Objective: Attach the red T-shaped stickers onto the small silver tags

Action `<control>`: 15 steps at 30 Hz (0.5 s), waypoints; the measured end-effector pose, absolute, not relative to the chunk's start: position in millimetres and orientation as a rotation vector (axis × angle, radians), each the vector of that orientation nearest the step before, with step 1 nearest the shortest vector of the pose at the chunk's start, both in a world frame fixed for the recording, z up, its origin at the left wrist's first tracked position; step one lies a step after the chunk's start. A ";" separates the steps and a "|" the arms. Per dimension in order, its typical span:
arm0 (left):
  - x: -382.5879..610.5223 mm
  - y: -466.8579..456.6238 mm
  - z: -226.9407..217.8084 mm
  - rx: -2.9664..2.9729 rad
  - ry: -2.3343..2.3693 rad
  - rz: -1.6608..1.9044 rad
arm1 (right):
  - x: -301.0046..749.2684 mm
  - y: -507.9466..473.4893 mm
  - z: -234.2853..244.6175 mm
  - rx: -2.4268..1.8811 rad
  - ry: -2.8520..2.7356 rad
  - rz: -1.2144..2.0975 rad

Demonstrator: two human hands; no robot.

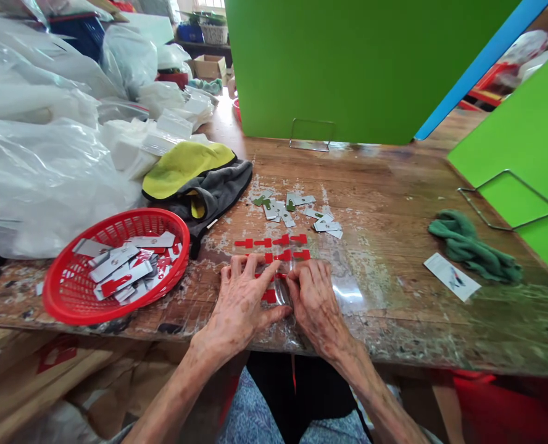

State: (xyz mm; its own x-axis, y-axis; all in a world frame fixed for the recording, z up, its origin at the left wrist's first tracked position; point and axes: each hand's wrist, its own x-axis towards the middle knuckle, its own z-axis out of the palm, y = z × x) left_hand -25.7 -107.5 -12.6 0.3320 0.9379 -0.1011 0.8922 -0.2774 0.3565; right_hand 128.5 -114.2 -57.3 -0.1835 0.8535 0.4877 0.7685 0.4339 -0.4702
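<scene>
My left hand (244,296) lies flat on the worn wooden table (394,203), fingers spread over a clear plastic strip with red tabs (276,246). My right hand (313,296) rests beside it, fingertips bent and pressing down on the same strip near a red tab. Both hands touch each other at the thumbs. Two rows of red T-shaped tabs sit just beyond my fingers. Further back lies a loose pile of small grey cards (297,213).
A red plastic basket (61,296) with several grey and red cards stands at the left. A yellow-and-grey cloth (195,176), clear plastic bags (33,172), a green rag (473,246), a white card (450,276) and green partition boards (357,68) on wire stands surround the work spot.
</scene>
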 end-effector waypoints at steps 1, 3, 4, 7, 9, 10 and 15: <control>-25.7 -107.4 -13.0 2.253 1.626 0.180 | 128.3 -118.1 -55.5 -1.338 -1.977 0.150; -26.3 -107.7 -13.8 2.256 1.618 0.187 | 129.4 -126.1 -49.2 -1.303 -1.961 0.161; -27.0 -108.2 -13.9 2.258 1.608 0.201 | 130.8 -129.9 -44.9 -1.293 -1.936 0.195; -30.3 -112.0 -11.3 2.222 1.581 0.366 | 136.8 -139.0 -29.9 -1.285 -1.801 0.381; -32.3 -116.0 -6.6 2.122 1.517 0.575 | 140.8 -143.2 -20.6 -1.286 -1.714 0.502; -32.6 -118.0 -3.8 2.043 1.461 0.663 | 142.4 -145.0 -16.7 -1.291 -1.687 0.549; -26.1 -121.7 4.7 1.523 1.147 0.687 | 144.9 -152.4 -8.5 -1.375 -1.537 0.885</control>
State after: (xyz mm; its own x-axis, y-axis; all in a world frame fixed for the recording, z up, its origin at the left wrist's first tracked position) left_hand -26.1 -121.7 4.7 0.3731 0.9169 -0.1416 0.3083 0.0215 0.9511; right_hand 144.9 -152.4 -8.5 -0.0138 0.9897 0.1427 0.3729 0.1376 -0.9176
